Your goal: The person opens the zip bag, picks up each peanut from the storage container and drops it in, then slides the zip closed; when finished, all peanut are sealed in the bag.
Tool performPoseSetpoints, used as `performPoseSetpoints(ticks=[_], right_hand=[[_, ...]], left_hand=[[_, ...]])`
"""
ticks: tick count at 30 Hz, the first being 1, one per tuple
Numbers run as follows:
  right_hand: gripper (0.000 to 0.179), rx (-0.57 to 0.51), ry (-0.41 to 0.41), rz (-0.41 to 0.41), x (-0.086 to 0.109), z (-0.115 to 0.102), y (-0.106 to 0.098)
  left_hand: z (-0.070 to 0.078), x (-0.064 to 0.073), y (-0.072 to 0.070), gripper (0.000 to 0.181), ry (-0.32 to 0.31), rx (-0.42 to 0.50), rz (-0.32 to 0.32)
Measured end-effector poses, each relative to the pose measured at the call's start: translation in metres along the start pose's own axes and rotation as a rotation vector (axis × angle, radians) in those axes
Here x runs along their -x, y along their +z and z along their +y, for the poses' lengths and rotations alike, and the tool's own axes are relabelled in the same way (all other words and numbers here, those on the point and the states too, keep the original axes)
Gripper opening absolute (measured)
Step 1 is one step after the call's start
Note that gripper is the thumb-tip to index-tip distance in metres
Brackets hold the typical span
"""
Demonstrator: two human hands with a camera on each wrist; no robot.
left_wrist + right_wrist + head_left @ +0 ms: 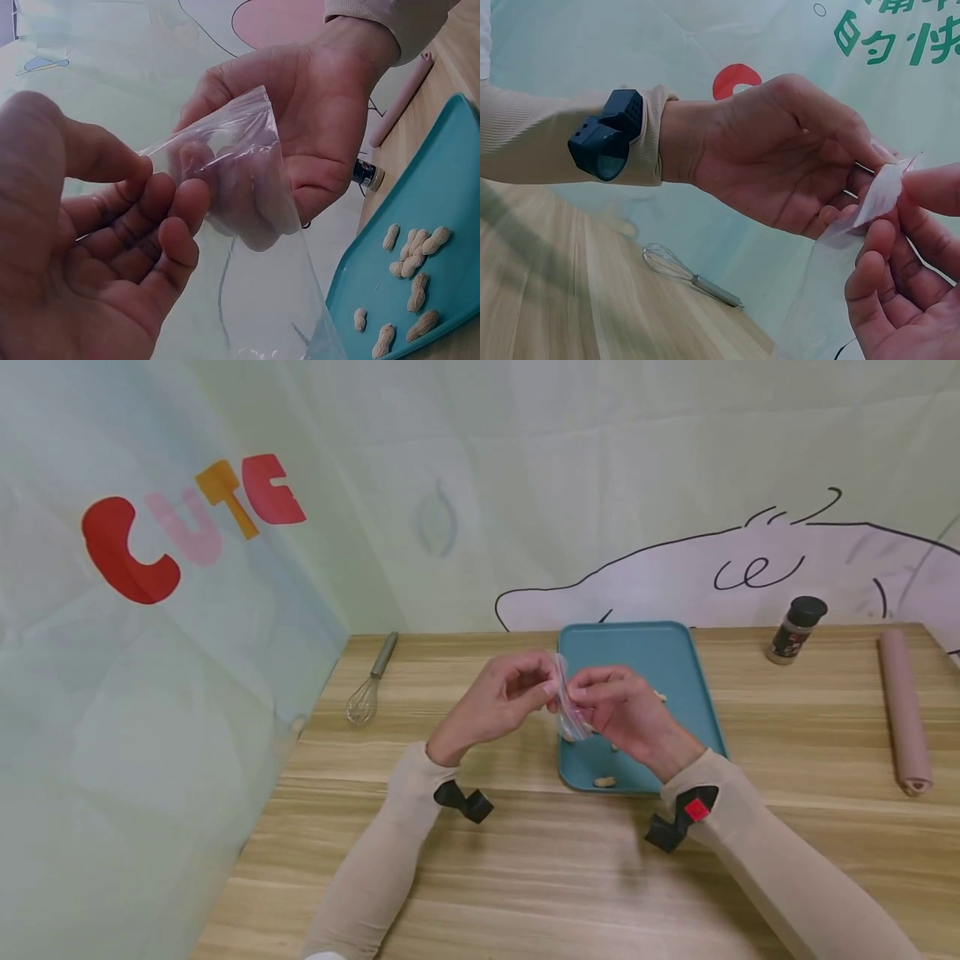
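Note:
Above the blue tray (626,647), a clear zip bag (573,720) hangs upright between the two hands. The left hand (504,697) pinches its top edge between thumb and fingertips. From the other side, the right hand (633,714) pinches the same edge, its thumb and fingers close to the left fingertips. Through the film of the bag (281,285), the right hand's fingers (251,195) show in the left wrist view. No contents show inside the bag. Several unshelled peanuts (418,292) lie on the tray below.
A whisk (372,681) lies at the table's back left. Right of the tray stand a black-capped spice jar (797,631) and, farther right, a rolled pink mat (903,710). A printed cloth backdrop (450,527) rises behind the wooden table (540,877).

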State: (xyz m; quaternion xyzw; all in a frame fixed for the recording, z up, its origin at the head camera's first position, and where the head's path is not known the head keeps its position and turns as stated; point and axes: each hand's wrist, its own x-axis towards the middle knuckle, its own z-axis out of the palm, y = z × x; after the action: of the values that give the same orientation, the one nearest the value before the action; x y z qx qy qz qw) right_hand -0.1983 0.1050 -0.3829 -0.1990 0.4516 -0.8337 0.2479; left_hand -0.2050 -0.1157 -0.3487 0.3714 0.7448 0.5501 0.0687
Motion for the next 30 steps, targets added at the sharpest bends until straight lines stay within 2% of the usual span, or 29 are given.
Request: performPoseSetpoints(ticks=[4, 8, 12, 18, 23, 27, 30], right_hand=[[0.046, 0.048, -0.017, 0.025, 0.0009, -0.0001, 0.0009], [0.039, 0.168, -0.020, 0.088, 0.0026, -0.0007, 0.0026], [0.032, 0.276, -0.030, 0.141, 0.0039, -0.0009, 0.0042], [0.025, 0.365, -0.059, 0.183, 0.0052, 0.0008, 0.0052], [0.025, 0.373, -0.088, 0.216, 0.0063, 0.0025, 0.0057], [0.020, 0.396, -0.097, 0.256, 0.0064, 0.0030, 0.0065], [0.016, 0.465, -0.099, 0.295, 0.0066, 0.0028, 0.0080]], left_hand=[[0.0017, -0.0002, 0.0022, 0.014, -0.033, -0.008, 0.033], [0.0021, -0.0005, 0.0054, 0.013, -0.089, -0.035, 0.080], [0.0034, 0.0000, 0.0081, 0.012, -0.125, -0.104, 0.130], [0.0037, 0.0006, 0.0099, 0.012, -0.122, -0.154, 0.191], [0.0036, 0.0007, 0.0099, 0.011, -0.110, -0.162, 0.235], [0.0048, 0.0005, 0.0097, 0.011, -0.109, -0.198, 0.254], [0.0059, 0.0003, 0.0098, 0.010, -0.110, -0.226, 0.256]])
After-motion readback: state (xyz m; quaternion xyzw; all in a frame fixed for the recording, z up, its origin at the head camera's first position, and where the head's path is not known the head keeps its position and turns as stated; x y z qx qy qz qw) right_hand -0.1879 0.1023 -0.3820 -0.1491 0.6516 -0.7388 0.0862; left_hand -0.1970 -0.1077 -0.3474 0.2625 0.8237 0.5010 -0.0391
